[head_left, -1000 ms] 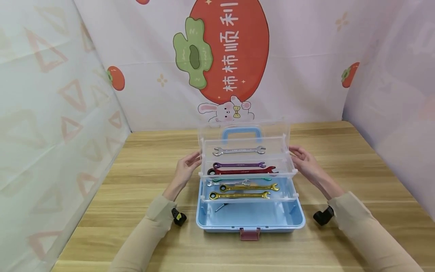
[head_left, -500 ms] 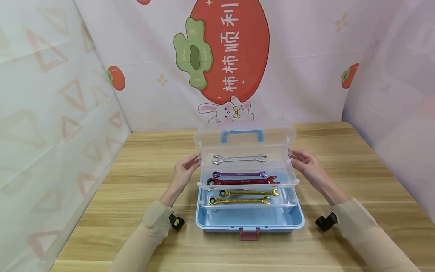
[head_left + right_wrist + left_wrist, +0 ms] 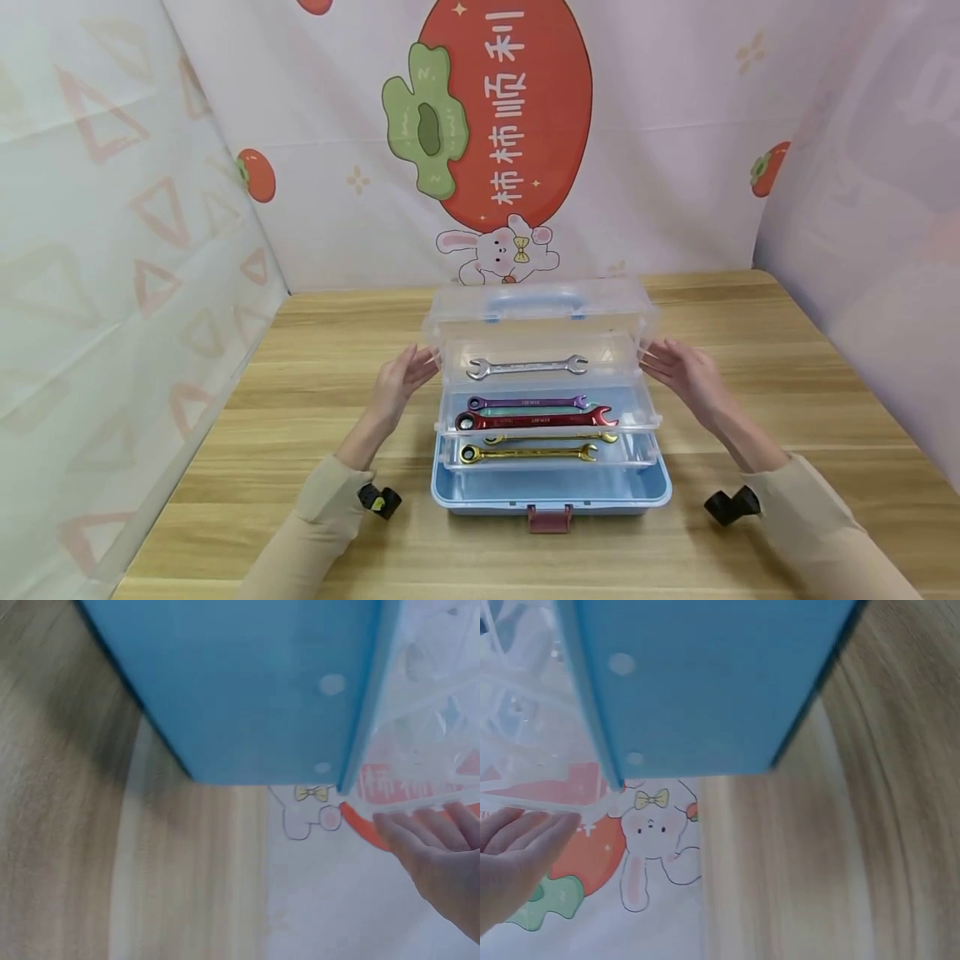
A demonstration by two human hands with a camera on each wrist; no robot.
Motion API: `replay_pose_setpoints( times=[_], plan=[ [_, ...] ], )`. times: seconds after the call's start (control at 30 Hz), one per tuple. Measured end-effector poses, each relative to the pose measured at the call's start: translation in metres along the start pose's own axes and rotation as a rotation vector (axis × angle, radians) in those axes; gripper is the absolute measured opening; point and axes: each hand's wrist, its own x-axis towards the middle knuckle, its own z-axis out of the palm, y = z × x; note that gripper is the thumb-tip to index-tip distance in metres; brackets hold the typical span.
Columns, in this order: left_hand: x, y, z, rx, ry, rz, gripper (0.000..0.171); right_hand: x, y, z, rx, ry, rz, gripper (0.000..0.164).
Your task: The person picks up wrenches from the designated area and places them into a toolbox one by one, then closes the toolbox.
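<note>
A toolbox with a light blue base (image 3: 551, 490) stands half folded, its clear lid (image 3: 457, 302) tilted above stepped clear trays. The upper part shows a silver wrench (image 3: 527, 367). Below it lie a purple wrench (image 3: 527, 403) and a red wrench (image 3: 536, 420), with a green one partly hidden between them. Gold wrenches (image 3: 528, 453) rest in the lowest tray. My left hand (image 3: 393, 390) touches the lid's left edge with extended fingers (image 3: 536, 832). On the opposite side, my right hand (image 3: 696, 385) touches the lid's edge, its fingers (image 3: 420, 826) also extended.
A pink latch (image 3: 549, 520) hangs at the base's front. The toolbox stands on a wood-grain table (image 3: 337, 333), with a printed cloth (image 3: 660, 167) behind it and more cloth at both sides. Black wrist cameras (image 3: 380, 502) sit below the hands.
The lid and handle have tipped toward the front. The trays with their wrenches have sunk lower over the base. Both hands' fingers have straightened against the lid's sides.
</note>
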Motion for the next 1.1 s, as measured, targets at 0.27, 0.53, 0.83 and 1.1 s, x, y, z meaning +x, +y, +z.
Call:
replay_pose_setpoints(
  times=[0.27, 0.53, 0.83, 1.1],
  plan=[
    [-0.006, 0.017, 0.0, 0.071, -0.039, -0.044, 0.066, -0.007, -0.015, 0.006, -0.029, -0.11, -0.022, 0.044],
    [-0.008, 0.028, -0.005, 0.188, -0.107, -0.065, 0.063, -0.015, -0.028, 0.011, -0.199, -0.083, 0.035, 0.028],
    [-0.027, 0.032, -0.008, 0.282, -0.162, -0.08, 0.064, -0.032, -0.034, 0.016, -0.655, -0.011, 0.147, 0.05],
    [-0.038, 0.022, -0.012, 0.363, -0.189, -0.028, 0.048, -0.046, -0.035, 0.015, -0.841, -0.056, 0.165, 0.039]
  ],
)
